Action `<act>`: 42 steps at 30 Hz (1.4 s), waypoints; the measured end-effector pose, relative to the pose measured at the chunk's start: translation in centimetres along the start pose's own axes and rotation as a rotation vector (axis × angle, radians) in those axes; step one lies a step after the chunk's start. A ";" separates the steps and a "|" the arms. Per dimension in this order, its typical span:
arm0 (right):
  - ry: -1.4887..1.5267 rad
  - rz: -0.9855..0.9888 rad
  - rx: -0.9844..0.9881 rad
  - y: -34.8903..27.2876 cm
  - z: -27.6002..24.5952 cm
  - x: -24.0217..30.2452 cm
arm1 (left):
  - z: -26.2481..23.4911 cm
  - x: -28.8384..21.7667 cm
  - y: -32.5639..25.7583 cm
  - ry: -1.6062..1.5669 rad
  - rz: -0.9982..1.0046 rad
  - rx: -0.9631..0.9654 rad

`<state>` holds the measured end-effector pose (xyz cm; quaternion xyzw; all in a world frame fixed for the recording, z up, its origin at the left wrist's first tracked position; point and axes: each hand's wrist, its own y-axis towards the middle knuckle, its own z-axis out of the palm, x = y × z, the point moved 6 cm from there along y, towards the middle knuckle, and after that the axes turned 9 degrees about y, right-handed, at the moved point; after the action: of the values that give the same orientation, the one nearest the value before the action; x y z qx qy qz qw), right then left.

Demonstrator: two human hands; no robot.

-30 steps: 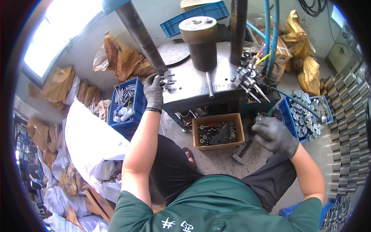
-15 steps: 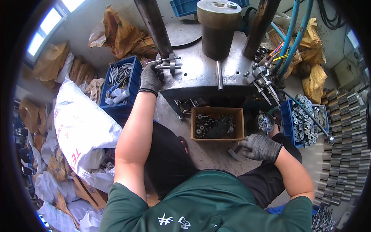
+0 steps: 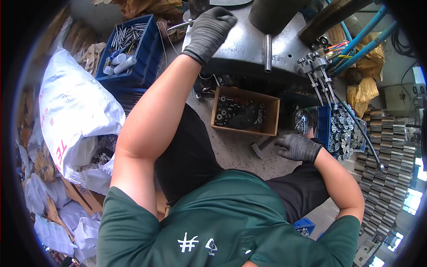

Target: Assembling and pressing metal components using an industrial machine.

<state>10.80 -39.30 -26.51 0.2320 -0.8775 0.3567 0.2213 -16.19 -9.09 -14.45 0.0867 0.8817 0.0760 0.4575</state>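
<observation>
My left hand (image 3: 211,33), in a grey ribbed glove, reaches over the left part of the steel machine table (image 3: 238,53). Its fingers curl down, closed, and the back of the hand hides what is in them. A thin metal shaft (image 3: 179,26) sticks out beside it on the left. My right hand (image 3: 299,147), gloved alike, hangs by my right knee with its fingers loosely bent and apart; nothing shows in it. Just left of those fingers, a hammer (image 3: 258,150) lies low near the floor.
A thick steel cylinder (image 3: 273,15) stands over an upright metal rod (image 3: 268,53). Shafts with gears (image 3: 318,73) lean at the table's right edge. Below is a cardboard box (image 3: 246,129) of small parts. Blue crates (image 3: 149,66) and a white sack (image 3: 75,102) stand left; stacked metal cylinders (image 3: 384,160) right.
My view has shifted. My left hand has moved right and forward over the shaft pieces that were visible on the table, covering them. My right hand stays near my knee.
</observation>
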 end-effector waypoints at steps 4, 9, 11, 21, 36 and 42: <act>-0.163 0.086 0.058 3.6 -0.8 -1.6 | -0.4 -6.2 -3.4 -0.435 0.204 0.134; -0.123 0.145 0.074 12.2 0.1 -4.2 | 4.6 -1.9 -1.4 -0.762 -0.024 0.432; -0.174 0.211 0.134 15.0 2.8 -7.5 | 4.7 -2.3 -1.5 -0.519 -0.142 0.442; -0.334 0.111 -0.233 22.7 2.1 -2.5 | 4.0 -1.6 -0.8 -0.489 0.084 0.297; -0.323 0.402 -0.137 24.6 7.0 -9.9 | 3.9 -2.4 -0.6 -0.182 0.090 0.338; -0.434 0.396 -0.088 24.7 7.1 -8.5 | 3.5 -1.2 -0.8 -0.308 0.125 0.293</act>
<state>2.01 -26.60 -48.74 0.1172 -0.9471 0.2967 -0.0358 -12.73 -9.90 -15.67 0.2174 0.7959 -0.0389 0.5637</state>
